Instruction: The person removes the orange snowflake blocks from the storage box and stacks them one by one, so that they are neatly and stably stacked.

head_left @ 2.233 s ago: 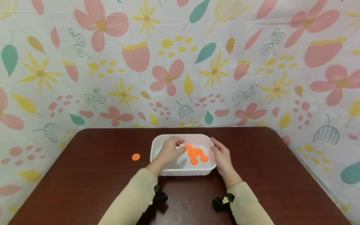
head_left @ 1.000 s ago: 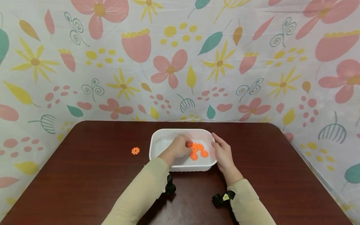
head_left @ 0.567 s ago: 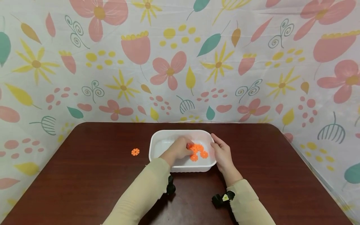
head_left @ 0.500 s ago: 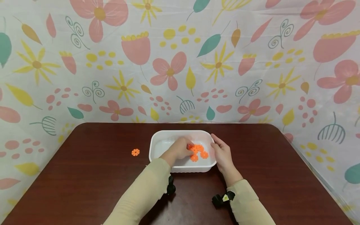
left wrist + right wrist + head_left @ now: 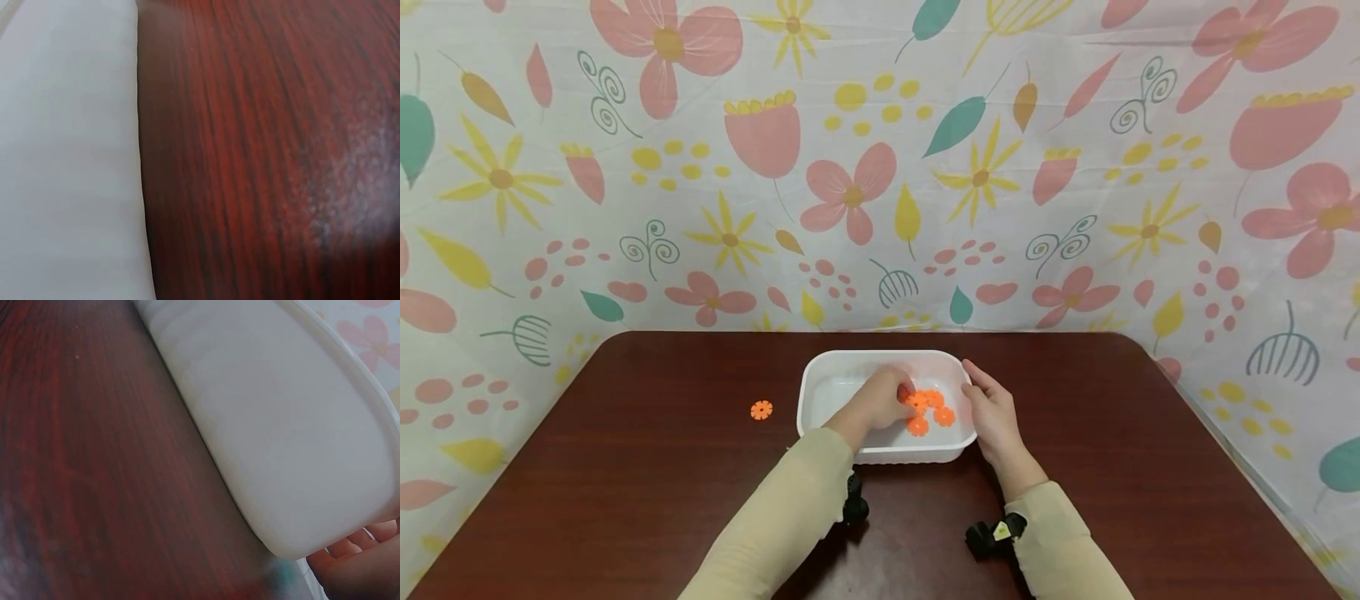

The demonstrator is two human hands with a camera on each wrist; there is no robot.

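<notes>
A white plastic tray (image 5: 820,392) stands on the table, with several orange snowflake discs (image 5: 943,416) heaped in its right half. My left hand (image 5: 880,400) reaches into the tray, its thumb and fingers bent around a disc at the heap's left side; the fingertips are partly hidden. With my right hand (image 5: 996,417) I hold the tray's right end, thumb near the rim and fingers along the outer wall. In the right wrist view, curled fingers (image 5: 344,549) touch the tray's outer wall (image 5: 281,444). The left wrist view shows only the tray's wall (image 5: 69,156) and the table.
One single orange disc (image 5: 762,410) lies on the dark brown table (image 5: 662,467), left of the tray. A flower-patterned cloth (image 5: 850,275) hangs behind the table's far edge. Each wrist carries a black camera (image 5: 981,540).
My left hand has moved right and down into the disc heap; its fingers drew together there and now look slightly wider apart. My right hand stays on the tray. The head view tilted slightly.
</notes>
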